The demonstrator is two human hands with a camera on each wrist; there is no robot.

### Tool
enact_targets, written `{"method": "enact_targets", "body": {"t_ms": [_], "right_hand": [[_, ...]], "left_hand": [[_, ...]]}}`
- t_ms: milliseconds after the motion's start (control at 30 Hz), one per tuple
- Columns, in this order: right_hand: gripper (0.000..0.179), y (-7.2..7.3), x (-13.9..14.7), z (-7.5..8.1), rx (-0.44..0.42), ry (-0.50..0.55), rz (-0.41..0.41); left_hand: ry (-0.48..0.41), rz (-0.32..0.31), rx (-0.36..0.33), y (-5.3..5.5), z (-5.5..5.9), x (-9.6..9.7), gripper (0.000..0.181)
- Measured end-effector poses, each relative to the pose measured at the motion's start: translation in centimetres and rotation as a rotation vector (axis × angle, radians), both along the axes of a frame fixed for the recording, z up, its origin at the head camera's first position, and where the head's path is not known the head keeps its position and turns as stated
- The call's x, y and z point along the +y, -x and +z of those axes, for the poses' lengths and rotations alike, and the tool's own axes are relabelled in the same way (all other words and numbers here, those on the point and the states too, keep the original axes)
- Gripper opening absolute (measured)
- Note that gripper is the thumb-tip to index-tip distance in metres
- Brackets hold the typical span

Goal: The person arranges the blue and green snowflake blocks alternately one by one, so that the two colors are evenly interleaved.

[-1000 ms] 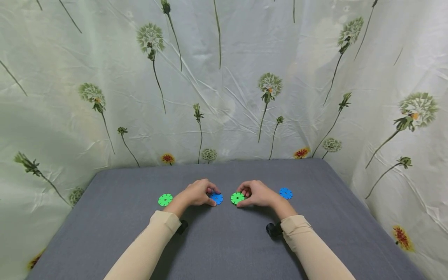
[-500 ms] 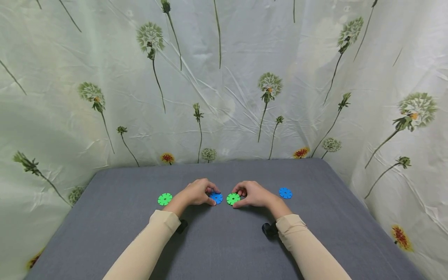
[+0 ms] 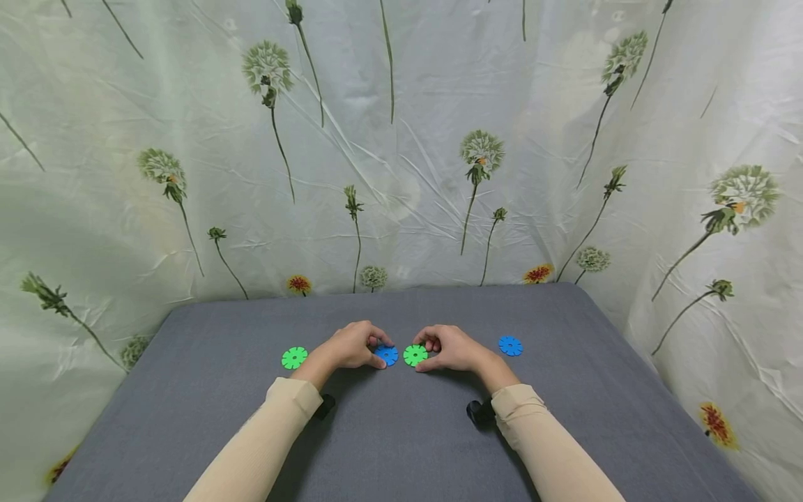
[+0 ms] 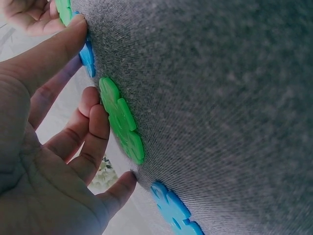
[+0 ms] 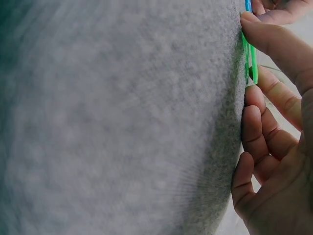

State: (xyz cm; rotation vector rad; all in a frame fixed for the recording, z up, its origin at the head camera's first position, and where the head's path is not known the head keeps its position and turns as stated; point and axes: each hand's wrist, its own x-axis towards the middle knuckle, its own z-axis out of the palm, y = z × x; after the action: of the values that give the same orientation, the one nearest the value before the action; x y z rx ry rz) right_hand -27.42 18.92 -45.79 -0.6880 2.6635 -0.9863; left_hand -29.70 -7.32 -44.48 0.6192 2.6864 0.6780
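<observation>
In the head view, my left hand (image 3: 355, 346) pinches a blue notched plastic disc (image 3: 387, 355) between thumb and index finger. Opposite it, my right hand (image 3: 454, 348) pinches a green notched disc (image 3: 415, 355) by its edge. A narrow gap separates these two discs. In the left wrist view, another green disc (image 4: 121, 121) lies flat beside my left fingertips. Below it lies a second blue disc (image 4: 175, 209), which I cannot pick out in the head view. From the right wrist, the green disc (image 5: 254, 63) shows nearly edge-on between thumb and fingers.
On the grey cloth-covered table (image 3: 401, 446), a green disc (image 3: 294, 358) lies left of my left hand. A blue disc (image 3: 510, 346) lies right of my right hand. A flower-printed curtain (image 3: 414, 174) borders the table's back and sides.
My right hand has slid left with the green disc, narrowing the gap to the blue one. My left hand has stayed in place on its blue disc.
</observation>
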Motion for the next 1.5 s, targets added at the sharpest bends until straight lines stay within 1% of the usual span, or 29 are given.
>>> {"method": "enact_targets", "body": {"t_ms": [200,367,700,1033,1233,1367,1500], "right_hand": [[0.041,-0.1,-0.1,0.1,-0.005,0.007,0.005],[0.042,-0.2,-0.1,0.0,-0.014,0.011,0.007],[0.042,-0.4,0.1,0.1,0.0,0.02,0.001],[0.041,-0.8,0.6,0.4,-0.003,0.022,-0.001],[0.041,-0.9,1.0,0.7,-0.026,0.022,0.002],[0.041,-1.3,1.7,1.2,-0.043,0.022,-0.012],[0.041,-1.6,3.0,1.7,-0.039,0.019,-0.056]], "left_hand": [[0.001,-0.004,0.01,-0.1,0.1,-0.1,0.038],[0.011,-0.02,0.028,-0.3,0.1,-0.2,0.038],[0.05,-0.054,0.08,-0.6,0.0,-0.1,0.036],[0.057,-0.059,0.087,-0.9,0.1,-0.2,0.036],[0.05,-0.073,0.094,-0.9,0.0,-0.2,0.037],[0.057,-0.08,0.094,-0.9,0.2,-0.1,0.039],[0.051,-0.1,0.099,-1.0,0.5,0.3,0.039]]}}
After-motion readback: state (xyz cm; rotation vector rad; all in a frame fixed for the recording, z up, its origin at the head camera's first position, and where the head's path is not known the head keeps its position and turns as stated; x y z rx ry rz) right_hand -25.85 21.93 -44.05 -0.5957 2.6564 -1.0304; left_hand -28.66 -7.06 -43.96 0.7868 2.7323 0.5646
